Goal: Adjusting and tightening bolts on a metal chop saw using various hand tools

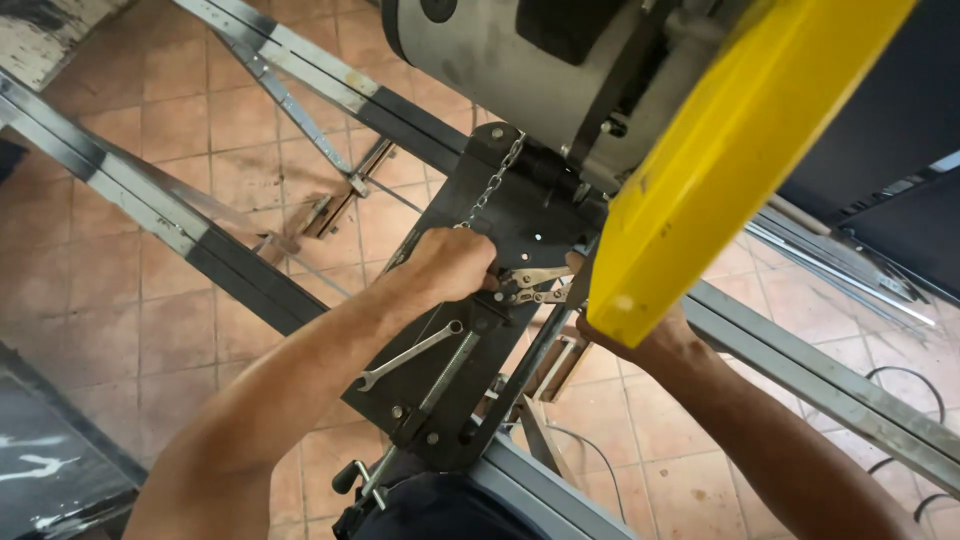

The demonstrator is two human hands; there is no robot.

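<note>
My left hand (452, 264) grips the handles of metal locking pliers (530, 285), which lie across the black steel base (440, 400) of a chop saw. My right hand (640, 335) reaches in from the right and is mostly hidden behind the saw's yellow blade guard (720, 160); its fingers seem to touch the pliers' jaws. A silver combination wrench (410, 355) lies on the base just below my left hand. A thin chain (492, 180) runs from the base up to the grey motor housing (500, 60).
Long grey and black steel bars (150, 205) cross the tiled floor (200, 130) on both sides of the saw, another bar (830, 385) running to the right. Cables (900, 375) lie on the tiles at right. A clamp handle (350, 475) sticks out at the base's near end.
</note>
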